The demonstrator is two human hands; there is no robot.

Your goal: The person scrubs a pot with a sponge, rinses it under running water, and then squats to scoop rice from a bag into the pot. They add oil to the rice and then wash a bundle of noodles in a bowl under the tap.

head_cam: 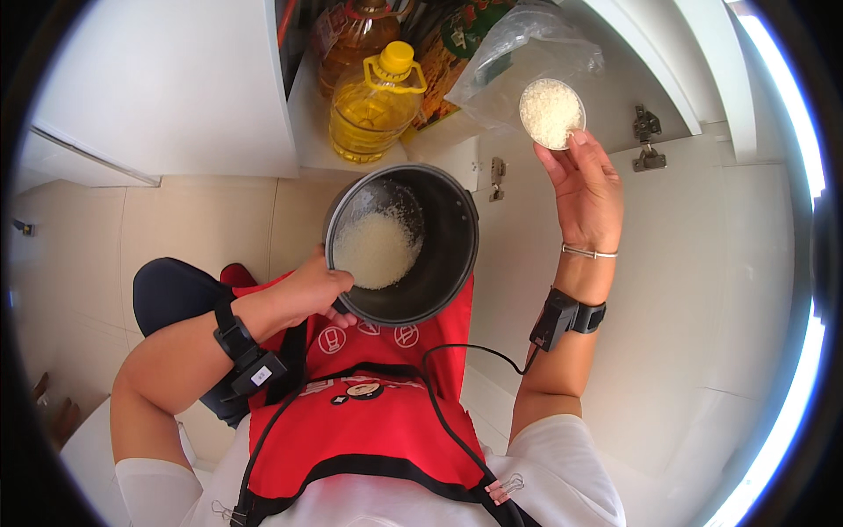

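Note:
My left hand (316,288) grips the rim and side of a dark inner cooking pot (441,263), tilted above my lap. White rice (377,250) lies in the pot, with grains stuck to its wall. Between thumb and fingers of my right hand (588,178) is a small round cup (522,109) full of rice (552,113), up and to the right of the pot. A clear plastic bag (527,49) spreads just behind the cup; what it holds is hard to tell.
A bottle of yellow cooking oil (372,109) with a yellow cap and a darker bottle (355,39) stand in the open white cabinet (316,155). Its door (658,263) with metal hinges (649,141) is on the right. Another person's fingers (62,418) show at the lower left.

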